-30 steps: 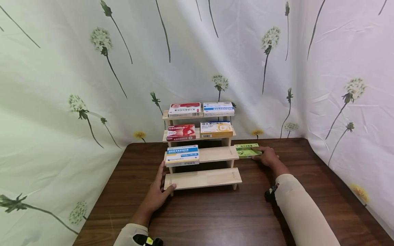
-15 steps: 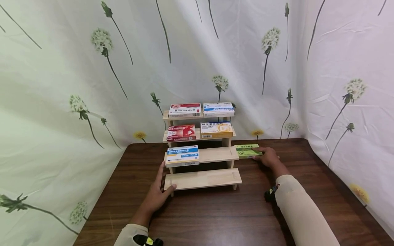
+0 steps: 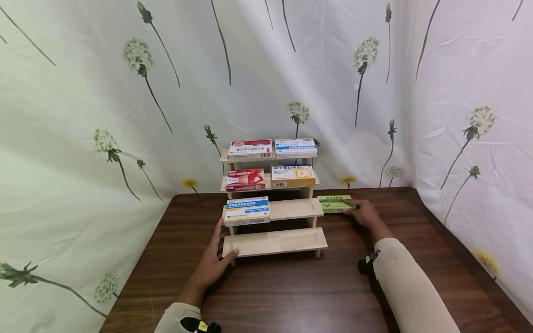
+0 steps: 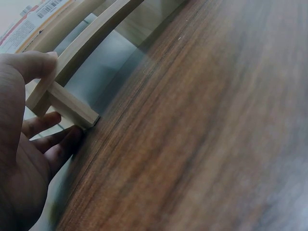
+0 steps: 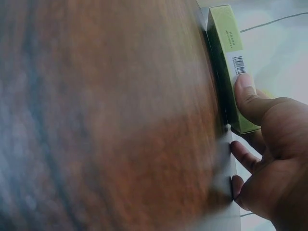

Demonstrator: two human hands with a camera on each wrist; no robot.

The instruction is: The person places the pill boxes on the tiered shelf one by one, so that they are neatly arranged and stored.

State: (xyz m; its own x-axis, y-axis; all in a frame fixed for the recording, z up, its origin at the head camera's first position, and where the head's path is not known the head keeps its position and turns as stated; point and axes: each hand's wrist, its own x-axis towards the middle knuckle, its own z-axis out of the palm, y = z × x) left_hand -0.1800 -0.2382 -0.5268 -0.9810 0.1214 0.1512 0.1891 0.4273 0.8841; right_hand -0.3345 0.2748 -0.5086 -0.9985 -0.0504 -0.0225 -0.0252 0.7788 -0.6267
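My left hand (image 3: 210, 263) grips the lower left end of a four-step wooden display stand (image 3: 275, 241), thumb on the bottom step and fingers beside its leg. In the left wrist view the same thumb (image 4: 41, 65) lies against the step's end. To the right of the stand, my right hand (image 3: 364, 213) pinches the right end of a green medicine box (image 3: 331, 204). The right wrist view has the thumb on the side of the green box (image 5: 224, 36), near its barcode; the box is just over or on the tabletop, I cannot tell which.
A white-blue medicine box (image 3: 247, 210) lies on the second step's left half. Above it are a red box (image 3: 244, 179) and a yellow-white box (image 3: 293, 175). The top step bears a red-white box (image 3: 250, 149) and a blue-white box (image 3: 296, 148). Flower-patterned cloth (image 3: 250, 55) closes off the brown table (image 3: 283, 296).
The green box has tilted slightly, its front side now showing more, and the right hand has shifted a touch to the right with it. My left hand and the stand have stayed put.
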